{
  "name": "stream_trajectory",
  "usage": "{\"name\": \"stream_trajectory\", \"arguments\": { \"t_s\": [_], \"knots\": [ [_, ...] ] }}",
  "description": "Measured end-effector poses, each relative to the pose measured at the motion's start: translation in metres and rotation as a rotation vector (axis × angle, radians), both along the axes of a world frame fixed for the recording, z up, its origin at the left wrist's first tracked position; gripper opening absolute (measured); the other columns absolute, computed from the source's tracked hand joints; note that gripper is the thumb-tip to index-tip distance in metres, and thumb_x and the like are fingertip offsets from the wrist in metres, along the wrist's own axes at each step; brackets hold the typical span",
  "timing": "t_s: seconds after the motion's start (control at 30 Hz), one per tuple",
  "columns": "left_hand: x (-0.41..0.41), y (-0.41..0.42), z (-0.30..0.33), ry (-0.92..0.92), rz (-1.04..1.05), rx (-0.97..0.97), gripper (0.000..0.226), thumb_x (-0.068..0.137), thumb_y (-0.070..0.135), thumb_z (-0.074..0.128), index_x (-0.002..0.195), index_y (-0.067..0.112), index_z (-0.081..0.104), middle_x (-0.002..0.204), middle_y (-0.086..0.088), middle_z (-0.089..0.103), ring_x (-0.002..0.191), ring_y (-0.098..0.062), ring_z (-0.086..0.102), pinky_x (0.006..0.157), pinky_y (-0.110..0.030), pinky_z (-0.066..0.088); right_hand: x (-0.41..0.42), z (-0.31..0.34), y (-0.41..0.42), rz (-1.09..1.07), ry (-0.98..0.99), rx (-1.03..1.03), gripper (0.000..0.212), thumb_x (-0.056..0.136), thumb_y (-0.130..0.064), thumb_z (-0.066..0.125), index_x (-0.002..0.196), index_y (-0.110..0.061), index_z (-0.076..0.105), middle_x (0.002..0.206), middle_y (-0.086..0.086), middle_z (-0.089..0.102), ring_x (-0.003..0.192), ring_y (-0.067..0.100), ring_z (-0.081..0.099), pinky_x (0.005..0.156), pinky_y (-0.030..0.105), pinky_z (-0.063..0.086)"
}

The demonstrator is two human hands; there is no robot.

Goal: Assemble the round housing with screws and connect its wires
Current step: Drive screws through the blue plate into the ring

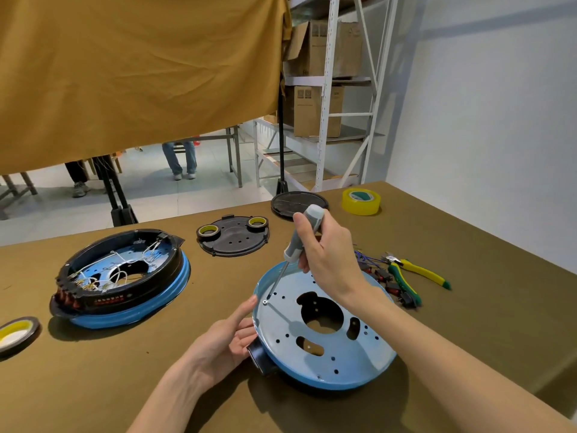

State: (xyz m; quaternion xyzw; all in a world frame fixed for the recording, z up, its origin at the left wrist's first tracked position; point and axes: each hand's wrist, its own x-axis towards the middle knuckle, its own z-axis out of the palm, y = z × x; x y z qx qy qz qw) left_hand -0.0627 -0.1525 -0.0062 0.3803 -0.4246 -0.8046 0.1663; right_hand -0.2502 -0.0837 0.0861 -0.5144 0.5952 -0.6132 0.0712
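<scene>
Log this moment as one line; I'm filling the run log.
right hand grips screwdriver | tip on screw | left hand steadies blue housing

- Bright, even indoor light; soft shadows fall toward the viewer under the blue housing [324, 335].
- Mild sheen on its plate.
- Wide-angle bending at edges: shelving [343, 89] leans.
- Focus mostly sharp; background slightly soft.

I see the open housing [324, 326] between my hands; the wired housing [121, 276] lies left of my left hand [228, 342], pliers [412, 273] right of my right hand [327, 248].
</scene>
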Motion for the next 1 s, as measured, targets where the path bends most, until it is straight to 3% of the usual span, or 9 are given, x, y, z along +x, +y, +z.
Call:
{"name": "stream_trajectory", "arguments": {
  "t_s": [0.1,0.2,0.33,0.43,0.6,0.73,0.83,0.93,1.0],
  "knots": [
    [-0.001,0.000,-0.001,0.002,-0.011,0.010,0.048,0.074,0.052,0.084,0.097,0.010,0.083,0.126,-0.018,0.065,0.108,-0.033,0.053,0.107,-0.045,0.047,0.002,0.000,-0.002,0.010,0.009,-0.007,0.035,0.102,-0.046,0.053,0.093,-0.012,0.053,0.067,0.004,0.065,0.048,0.013,0.063,0.045,0.023,0.050],
    [-0.001,-0.001,-0.001,-0.007,-0.023,0.006,0.051,0.073,0.052,0.084,0.098,0.009,0.083,0.125,-0.016,0.066,0.107,-0.034,0.061,0.109,-0.047,0.048,0.002,0.000,-0.002,0.012,0.013,-0.013,0.035,0.102,-0.046,0.054,0.092,-0.013,0.053,0.067,0.002,0.065,0.048,0.013,0.064,0.045,0.024,0.050],
    [-0.002,-0.003,-0.002,0.000,0.002,0.005,0.068,0.073,0.051,0.083,0.117,-0.001,0.074,0.117,-0.020,0.074,0.102,-0.032,0.072,0.087,-0.040,0.062,0.001,0.003,-0.002,0.016,-0.002,-0.015,0.033,0.103,-0.046,0.054,0.089,-0.016,0.052,0.066,0.000,0.065,0.048,0.014,0.064,0.045,0.025,0.051],
    [-0.002,-0.002,-0.003,0.006,-0.010,0.009,0.067,0.079,0.050,0.080,0.122,0.000,0.069,0.116,-0.022,0.075,0.107,-0.033,0.074,0.079,-0.037,0.064,0.001,0.002,-0.003,0.030,-0.005,-0.007,0.032,0.102,-0.046,0.054,0.090,-0.016,0.053,0.066,0.001,0.066,0.048,0.014,0.064,0.045,0.025,0.051],
    [-0.002,-0.003,-0.004,0.011,-0.014,0.017,0.058,0.078,0.050,0.080,0.112,0.003,0.079,0.123,-0.019,0.072,0.110,-0.032,0.069,0.098,-0.041,0.058,0.003,-0.001,-0.002,0.053,0.011,0.007,0.032,0.100,-0.051,0.052,0.093,-0.019,0.053,0.070,0.003,0.067,0.050,0.013,0.065,0.047,0.022,0.051],
    [-0.003,-0.003,-0.003,0.011,-0.016,0.024,0.061,0.081,0.048,0.078,0.121,0.002,0.071,0.117,-0.022,0.075,0.107,-0.031,0.075,0.082,-0.040,0.065,0.001,0.004,-0.003,0.089,0.047,0.042,0.034,0.102,-0.048,0.053,0.095,-0.015,0.054,0.071,0.006,0.069,0.049,0.012,0.064,0.046,0.025,0.051],
    [-0.004,-0.003,-0.001,0.007,-0.014,0.023,0.064,0.082,0.047,0.077,0.126,0.001,0.067,0.115,-0.020,0.076,0.105,-0.030,0.076,0.083,-0.039,0.063,0.001,0.013,-0.005,0.120,0.154,0.120,0.036,0.104,-0.047,0.052,0.100,-0.011,0.054,0.074,0.003,0.069,0.052,0.015,0.066,0.049,0.030,0.056],
    [-0.003,-0.003,-0.001,0.016,-0.034,0.037,0.068,0.077,0.045,0.080,0.125,-0.002,0.066,0.100,-0.017,0.078,0.086,-0.024,0.078,0.073,-0.034,0.063,0.001,0.025,-0.008,0.191,0.236,0.176,0.030,0.105,-0.042,0.054,0.101,-0.013,0.052,0.075,-0.002,0.070,0.055,0.015,0.066,0.050,0.025,0.053],
    [0.000,-0.004,-0.001,-0.004,-0.081,0.026,0.073,0.074,0.044,0.082,0.127,-0.002,0.064,0.105,-0.018,0.078,0.095,-0.025,0.078,0.083,-0.036,0.061,0.000,0.035,-0.011,0.248,0.282,0.226,0.025,0.105,-0.037,0.054,0.107,-0.014,0.048,0.080,0.002,0.071,0.061,0.019,0.069,0.053,0.031,0.058]
  ]
}}
